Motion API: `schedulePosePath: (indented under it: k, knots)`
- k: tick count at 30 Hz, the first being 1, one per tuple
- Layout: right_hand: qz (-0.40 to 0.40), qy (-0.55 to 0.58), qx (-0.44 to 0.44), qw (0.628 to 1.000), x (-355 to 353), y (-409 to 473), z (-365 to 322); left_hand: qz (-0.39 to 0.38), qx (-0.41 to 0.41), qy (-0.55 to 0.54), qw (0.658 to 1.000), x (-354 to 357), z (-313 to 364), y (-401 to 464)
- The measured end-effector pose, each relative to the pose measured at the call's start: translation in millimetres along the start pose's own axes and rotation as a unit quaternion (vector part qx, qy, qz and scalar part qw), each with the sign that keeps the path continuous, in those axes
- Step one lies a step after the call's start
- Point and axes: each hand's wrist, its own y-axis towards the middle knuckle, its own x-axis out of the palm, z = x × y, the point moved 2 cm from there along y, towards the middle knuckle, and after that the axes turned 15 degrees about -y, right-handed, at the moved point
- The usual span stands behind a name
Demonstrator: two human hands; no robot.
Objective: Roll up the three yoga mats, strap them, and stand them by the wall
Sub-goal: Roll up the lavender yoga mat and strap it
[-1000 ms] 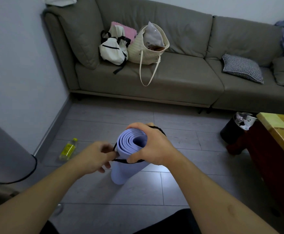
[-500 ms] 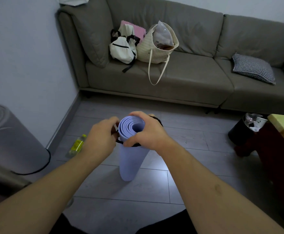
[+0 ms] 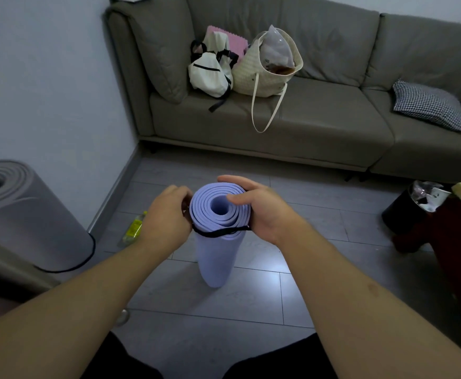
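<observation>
A rolled lilac yoga mat [image 3: 216, 258] stands upright on the grey floor in front of me. A thin black strap [image 3: 218, 233] runs round it near the top. My right hand [image 3: 262, 212] grips the roll's upper rim, thumb over the end and fingers curled round the far side. My left hand [image 3: 166, 217] holds the left side of the roll at the strap; its fingertips are hidden behind the hand. A rolled grey yoga mat [image 3: 18, 212] with a black strap at its lower end leans by the left wall.
A grey sofa [image 3: 292, 124] with a white backpack [image 3: 210, 72], a woven tote bag [image 3: 267, 69] and a checked cushion [image 3: 429, 105] fills the back. A yellow bottle [image 3: 134, 229] lies near the wall. A black bin [image 3: 412, 209] and a dark wooden table [image 3: 459, 242] stand right.
The view has tilted left and down, bringing more of the grey roll into sight. My left hand has come up against the lilac roll's side at the strap. My right hand keeps its grip.
</observation>
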Motion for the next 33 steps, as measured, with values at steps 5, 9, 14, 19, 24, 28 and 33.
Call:
schedulePosePath:
  k: [5, 9, 14, 19, 24, 28, 33]
  knots:
    - [0.016, 0.003, -0.005, 1.0, -6, 3, 2, 0.027, -0.034, -0.006, 0.999, 6, 3, 1]
    - [0.072, -0.017, 0.003, 0.997, -15, 4, -4, -0.054, -0.122, -0.077, 0.988, 4, 22, 9]
    - [0.089, -0.004, -0.007, 0.996, -13, 4, -7, -0.153, -0.285, -0.157, 0.933, -3, 65, 21]
    - [0.086, -0.001, -0.022, 0.996, 8, 4, -8, -0.181, -0.298, 0.014, 0.937, 1, 81, 18]
    - [0.093, 0.007, -0.011, 0.996, 10, -1, -8, -0.094, -0.279, -0.017, 0.956, 11, 69, 16]
    - [0.101, -0.057, 0.02, 0.993, 13, -5, -14, -0.08, -0.31, -0.061, 0.945, 11, 64, 28]
    - [0.062, -0.192, 0.098, 0.975, 20, -17, -39, -0.08, -0.308, -0.041, 0.947, 14, 62, 39]
